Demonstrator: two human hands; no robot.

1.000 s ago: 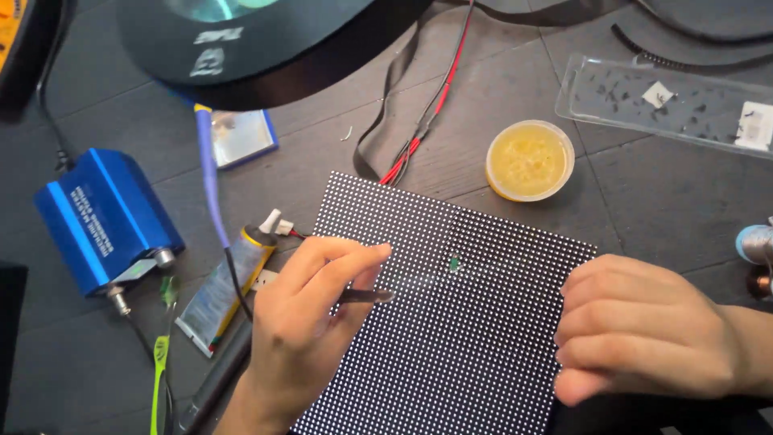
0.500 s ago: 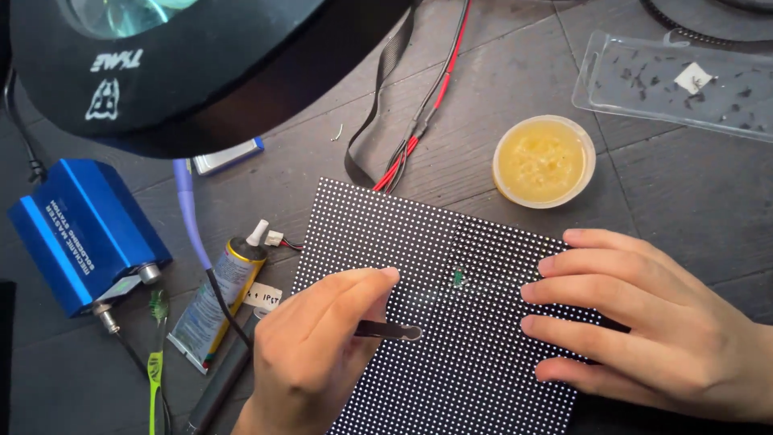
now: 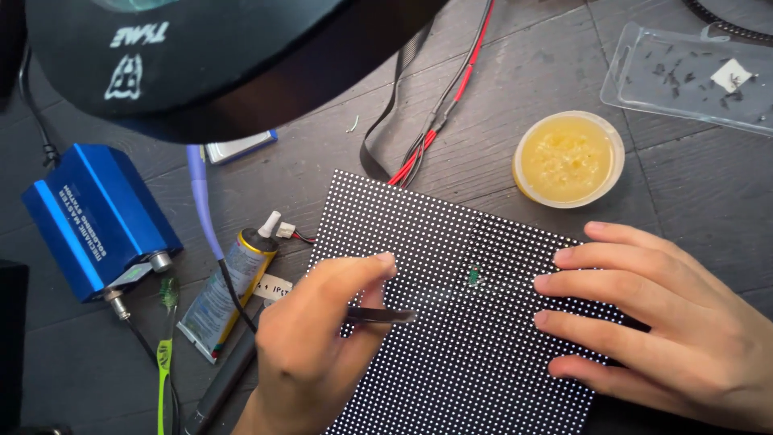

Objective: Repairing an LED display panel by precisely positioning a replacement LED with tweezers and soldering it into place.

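While your right hand (image 3: 668, 322) lies flat with fingers spread on the right part of the black dotted panel (image 3: 451, 322), your left hand (image 3: 310, 354) is closed around dark tweezers (image 3: 378, 316), their tips resting on the panel's surface left of a small green spot (image 3: 474, 275). The panel lies on the dark table (image 3: 708, 177). Near it stand a round tub of yellow paste (image 3: 568, 159), a glue tube (image 3: 227, 286) and a blue metal box (image 3: 97, 217).

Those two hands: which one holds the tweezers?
The left hand pinches the tweezers over the dotted panel; the right hand lies flat, holding nothing.
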